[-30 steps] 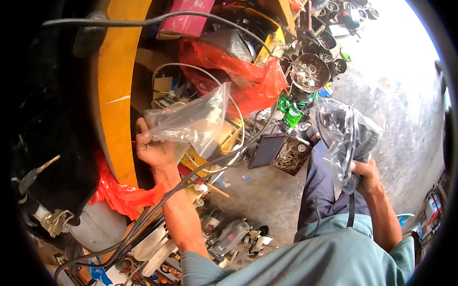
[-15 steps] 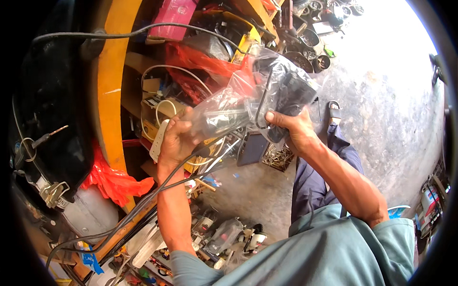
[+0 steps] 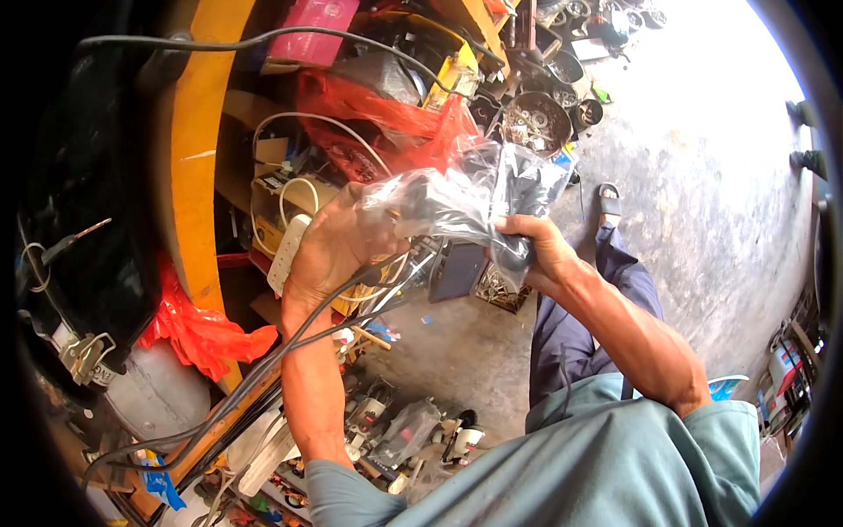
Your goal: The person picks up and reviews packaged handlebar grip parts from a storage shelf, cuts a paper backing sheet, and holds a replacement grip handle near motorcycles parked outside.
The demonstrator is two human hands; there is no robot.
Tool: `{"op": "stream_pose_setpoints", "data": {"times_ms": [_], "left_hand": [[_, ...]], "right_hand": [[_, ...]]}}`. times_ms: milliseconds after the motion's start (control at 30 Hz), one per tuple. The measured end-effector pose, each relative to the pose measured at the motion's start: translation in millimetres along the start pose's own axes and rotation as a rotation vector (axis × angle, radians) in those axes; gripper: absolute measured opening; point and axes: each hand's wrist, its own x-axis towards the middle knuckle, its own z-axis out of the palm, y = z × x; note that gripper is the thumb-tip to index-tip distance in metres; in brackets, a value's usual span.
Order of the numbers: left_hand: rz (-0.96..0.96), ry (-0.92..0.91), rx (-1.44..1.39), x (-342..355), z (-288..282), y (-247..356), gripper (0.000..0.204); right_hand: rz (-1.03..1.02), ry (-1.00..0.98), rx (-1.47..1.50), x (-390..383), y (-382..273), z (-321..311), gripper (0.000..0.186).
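- Clear plastic bag (image 3: 457, 198) with a dark item inside it is now being held up between both hands, in front of the cluttered orange shelf frame (image 3: 189, 158); a second ago the hands were well apart, each with its own bundle, and half a second ago they were already closing together
- Left hand (image 3: 329, 250) is curling round the left end of the bag, fingers wrapped on the crinkled plastic, so it is closed on the bag and not spread
- Right hand (image 3: 540, 255) is gripping the right lower part of the same bundle, thumb over the dark plastic wrap; its fingers are closed, and the forearm is crossing in from the lower right
- The dark item inside is too creased over to identify; whether one bag or two are pressed together, I cannot tell
- Judgement: the two bundles appear to be getting brought into one handful, so the work is moving from fetching to handling at chest level
- Black cable (image 3: 255, 386) is running under the left wrist, touching or nearly so; it could snag
- Red plastic bag (image 3: 386, 114) is sitting on the shelf just behind the raised bundle
- Round metal pan of small parts (image 3: 536, 123) is lying on the concrete floor (image 3: 702, 176) beyond
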Motion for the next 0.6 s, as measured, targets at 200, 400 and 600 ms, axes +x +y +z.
{"op": "stream_pose_setpoints", "data": {"times_ms": [200, 400, 600], "left_hand": [[0.082, 0.262, 0.603, -15, -15, 18, 0.035], [0.537, 0.859, 0.598, -35, -91, 54, 0.017], [0.578, 1.066, 0.612, -1, -223, 108, 0.029]], "right_hand": [[0.042, 0.026, -0.066, -22, -5, -6, 0.030], [0.089, 0.070, -0.127, -54, -36, -56, 0.028], [-0.018, 0.244, -0.057, -86, -56, -148, 0.041]]}}
